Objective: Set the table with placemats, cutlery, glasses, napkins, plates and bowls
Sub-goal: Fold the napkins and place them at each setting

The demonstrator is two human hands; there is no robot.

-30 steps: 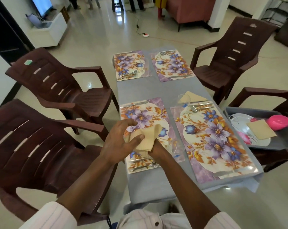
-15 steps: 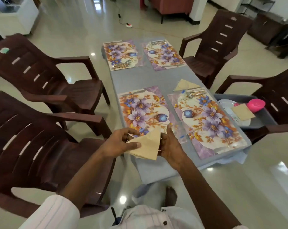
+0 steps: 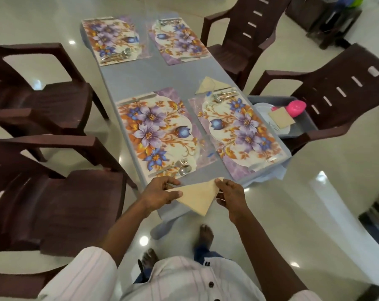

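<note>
My left hand [image 3: 160, 193] pinches 1 corner of the folded beige napkin [image 3: 197, 197], thumb on top, the fingers beneath it hidden; my right hand [image 3: 228, 195] pinches the far corner. The napkin hangs over the table's [image 3: 162, 77] near edge, just short of the cutlery [image 3: 180, 167]. A clear glass [image 3: 202, 146] is barely visible. The grey bin [image 3: 269, 98], partly hidden by a chair arm [image 3: 327, 132], holds 1 plate [image 3: 264, 109], 1 flat napkin [image 3: 281, 120] and 1 pink bowl [image 3: 297, 107].

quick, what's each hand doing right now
left hand: pinching the left corner of the folded napkin
right hand: pinching the napkin's right corner
</note>
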